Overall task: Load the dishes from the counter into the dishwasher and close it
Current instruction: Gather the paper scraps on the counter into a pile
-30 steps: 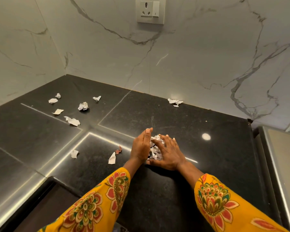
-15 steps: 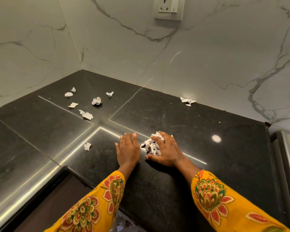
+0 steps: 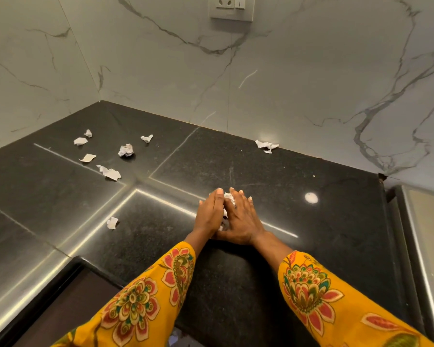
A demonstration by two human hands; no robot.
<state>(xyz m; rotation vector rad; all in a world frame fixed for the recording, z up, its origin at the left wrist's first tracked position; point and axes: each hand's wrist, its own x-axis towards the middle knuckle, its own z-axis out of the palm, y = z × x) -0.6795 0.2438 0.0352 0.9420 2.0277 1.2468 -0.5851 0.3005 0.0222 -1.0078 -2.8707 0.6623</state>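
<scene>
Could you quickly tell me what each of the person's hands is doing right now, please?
Left hand: open, fingers straight, pressing the paper scraps from the left.
Right hand: open, cupping the same pile from the right.

**Paper scraps across a corner counter**

The counter [image 3: 273,171] fills the middle and lower frame, with wall panels behind it and at the upper left. A wall socket [image 3: 231,7] sits at top centre. At centre, the left hand [image 3: 209,213] and right hand [image 3: 241,219] rest side by side on the counter, with a pile of paper scraps [image 3: 229,198] between them. A cluster of loose scraps [image 3: 125,150] lies at left centre, one scrap [image 3: 112,222] left of the hands, and another [image 3: 266,146] against the back wall.
</scene>
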